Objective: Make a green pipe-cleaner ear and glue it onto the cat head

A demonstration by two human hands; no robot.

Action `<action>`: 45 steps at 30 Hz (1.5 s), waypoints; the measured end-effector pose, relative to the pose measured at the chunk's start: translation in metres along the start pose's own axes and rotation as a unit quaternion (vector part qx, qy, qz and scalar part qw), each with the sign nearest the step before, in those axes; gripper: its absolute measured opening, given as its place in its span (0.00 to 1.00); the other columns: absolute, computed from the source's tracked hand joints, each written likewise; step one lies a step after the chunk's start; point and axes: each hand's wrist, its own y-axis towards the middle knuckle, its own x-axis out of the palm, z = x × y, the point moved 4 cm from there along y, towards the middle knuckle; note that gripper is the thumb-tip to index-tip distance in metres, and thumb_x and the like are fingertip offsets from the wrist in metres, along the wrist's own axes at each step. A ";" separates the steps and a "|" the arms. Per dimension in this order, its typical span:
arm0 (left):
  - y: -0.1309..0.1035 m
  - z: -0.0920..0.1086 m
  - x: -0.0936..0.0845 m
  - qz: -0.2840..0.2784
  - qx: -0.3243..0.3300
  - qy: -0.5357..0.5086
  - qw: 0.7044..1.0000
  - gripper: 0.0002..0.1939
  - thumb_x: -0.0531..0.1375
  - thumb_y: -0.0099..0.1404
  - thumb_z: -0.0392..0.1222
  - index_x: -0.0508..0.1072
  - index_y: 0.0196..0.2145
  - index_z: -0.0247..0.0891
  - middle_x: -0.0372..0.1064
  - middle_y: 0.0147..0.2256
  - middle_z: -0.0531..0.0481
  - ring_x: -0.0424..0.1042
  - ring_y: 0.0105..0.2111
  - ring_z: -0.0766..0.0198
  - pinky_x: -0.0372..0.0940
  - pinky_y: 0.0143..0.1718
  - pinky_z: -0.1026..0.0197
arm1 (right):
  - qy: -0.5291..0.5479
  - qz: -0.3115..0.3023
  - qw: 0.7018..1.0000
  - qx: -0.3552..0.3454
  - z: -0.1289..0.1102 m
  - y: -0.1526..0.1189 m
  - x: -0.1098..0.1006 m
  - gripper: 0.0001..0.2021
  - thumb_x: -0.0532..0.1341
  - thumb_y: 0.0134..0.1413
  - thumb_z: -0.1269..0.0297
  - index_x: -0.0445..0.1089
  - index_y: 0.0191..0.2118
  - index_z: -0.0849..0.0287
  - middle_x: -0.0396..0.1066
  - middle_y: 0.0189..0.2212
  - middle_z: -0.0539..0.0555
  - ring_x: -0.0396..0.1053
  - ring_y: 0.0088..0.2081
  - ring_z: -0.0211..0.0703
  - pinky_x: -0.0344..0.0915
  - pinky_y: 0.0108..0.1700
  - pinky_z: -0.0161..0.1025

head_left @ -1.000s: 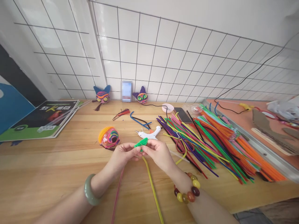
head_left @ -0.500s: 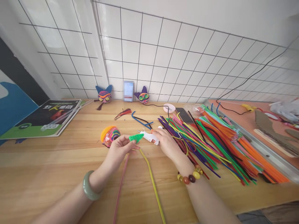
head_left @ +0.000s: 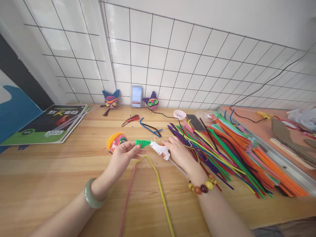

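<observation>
Between the thumb and fingers of my left hand is a small green cone-shaped piece, its tip pointing right. My right hand holds a white glue gun from behind, and the nozzle end is close to the green tip; whether they touch cannot be made out. A clear glue stick sticks out of the gun's rear. Just behind my left hand lies a ball wrapped in orange and other colours. Below the hands, a bent yellow pipe cleaner and a pink one lie on the table.
Colourful pipe cleaners are piled to the right. Along the wall stand two eared, colourful heads and a lit phone. A pink bowl and a dark phone lie behind the pile. Magazines are at the left.
The glue gun has been lifted and turned, its nozzle now near the green piece. My left hand has shifted slightly left and levelled the piece.
</observation>
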 end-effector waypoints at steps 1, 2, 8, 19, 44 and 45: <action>0.000 0.002 -0.001 0.005 0.002 0.004 1.000 0.13 0.63 0.52 0.45 0.72 0.33 0.33 0.73 0.27 0.48 0.73 0.29 0.63 0.67 0.28 0.65 | 0.013 0.005 1.000 0.002 0.001 0.000 -0.001 0.20 0.55 0.50 0.74 0.62 0.50 0.56 0.64 0.36 0.57 0.59 0.43 0.48 0.58 0.44 0.41; 0.000 0.003 -0.002 0.011 0.004 0.008 1.000 0.14 0.63 0.52 0.45 0.72 0.34 0.33 0.73 0.26 0.48 0.72 0.28 0.64 0.66 0.27 0.66 | 0.026 0.013 1.000 0.005 0.002 0.000 -0.002 0.19 0.54 0.50 0.75 0.63 0.49 0.55 0.63 0.36 0.56 0.59 0.42 0.48 0.58 0.44 0.41; -0.001 0.011 -0.011 0.018 0.003 0.039 0.999 0.13 0.59 0.56 0.48 0.72 0.35 0.36 0.72 0.22 0.51 0.67 0.20 0.70 0.63 0.23 0.69 | 0.149 0.140 0.978 0.045 0.013 0.005 -0.018 0.16 0.53 0.50 0.75 0.63 0.46 0.58 0.63 0.37 0.57 0.62 0.40 0.47 0.60 0.43 0.44; 0.001 0.012 -0.001 -0.043 -0.010 0.026 0.999 0.12 0.59 0.55 0.48 0.70 0.28 0.35 0.71 0.23 0.51 0.69 0.22 0.67 0.64 0.21 0.67 | 0.460 0.194 0.856 0.137 -0.003 -0.004 -0.037 0.15 0.49 0.57 0.56 0.60 0.45 0.60 0.69 0.27 0.53 0.67 0.28 0.40 0.64 0.32 0.38; -0.001 0.011 -0.002 -0.089 -0.012 0.018 0.996 0.13 0.58 0.56 0.49 0.69 0.32 0.34 0.72 0.30 0.46 0.71 0.27 0.64 0.68 0.27 0.64 | 0.414 0.020 0.908 0.060 -0.039 -0.016 -0.020 0.11 0.52 0.56 0.58 0.63 0.31 0.60 0.60 0.19 0.48 0.59 0.20 0.35 0.56 0.22 0.33; -0.001 0.012 -0.002 -0.088 -0.009 0.020 0.996 0.14 0.58 0.56 0.49 0.69 0.32 0.34 0.72 0.30 0.46 0.71 0.27 0.64 0.68 0.27 0.64 | 0.413 0.020 0.909 0.060 -0.038 -0.017 -0.020 0.11 0.52 0.56 0.58 0.64 0.32 0.60 0.60 0.19 0.48 0.59 0.20 0.35 0.57 0.22 0.33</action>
